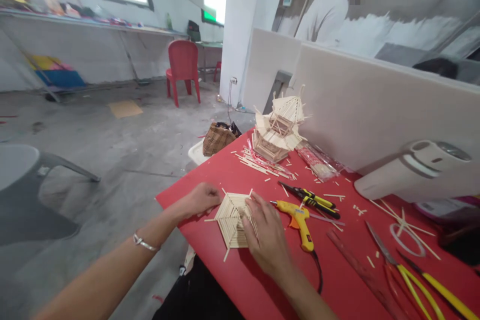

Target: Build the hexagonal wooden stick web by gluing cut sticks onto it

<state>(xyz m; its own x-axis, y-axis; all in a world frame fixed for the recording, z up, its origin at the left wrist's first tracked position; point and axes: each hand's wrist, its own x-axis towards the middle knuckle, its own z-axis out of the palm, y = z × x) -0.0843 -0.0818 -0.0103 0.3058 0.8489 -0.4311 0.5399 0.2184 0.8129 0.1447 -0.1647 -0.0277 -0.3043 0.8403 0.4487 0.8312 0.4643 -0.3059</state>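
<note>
A hexagonal stick roof [229, 221], built of pale thin sticks in web-like rings with spokes jutting past its rim, lies on the red table [210, 185]. Over its right part rests my right hand [266, 232], fingers stretched out, thumb near the centre. Beside the roof's upper left edge, my left hand [200, 201] has its fingers curled together; whatever they pinch, if anything, is hidden. A yellow glue gun [299, 220] lies just right of my right hand, its nozzle towards the roof. Behind it are black-and-yellow pliers [309, 197].
A stick pagoda model [279, 127] stands at the back among loose sticks [262, 166] and stick packets [317, 160]. To the right are a white tumbler [403, 170], scissors [397, 265] and a tape ring [408, 240]. A white partition [356, 105] borders the table; a person [324, 12] stands beyond.
</note>
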